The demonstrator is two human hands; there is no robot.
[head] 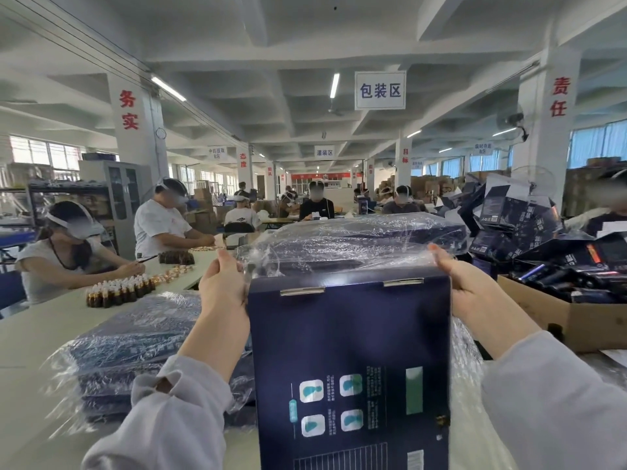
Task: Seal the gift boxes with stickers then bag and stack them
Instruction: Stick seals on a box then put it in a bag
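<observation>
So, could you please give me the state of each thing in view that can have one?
Gift box: upright, top flap tabs tucked in, partly in the bag.
Clear plastic bag: open, mouth held above the box.
Left hand: gripping the bag's edge.
Right hand: gripping the bag's other edge.
Bagged boxes: wrapped, stacked flat on the table.
Cardboard carton: open, filled with dark items.

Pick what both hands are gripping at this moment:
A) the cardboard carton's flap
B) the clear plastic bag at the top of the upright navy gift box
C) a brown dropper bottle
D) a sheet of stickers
B: the left hand and right hand pinch the clear plastic bag at either top corner of the navy gift box.
</observation>
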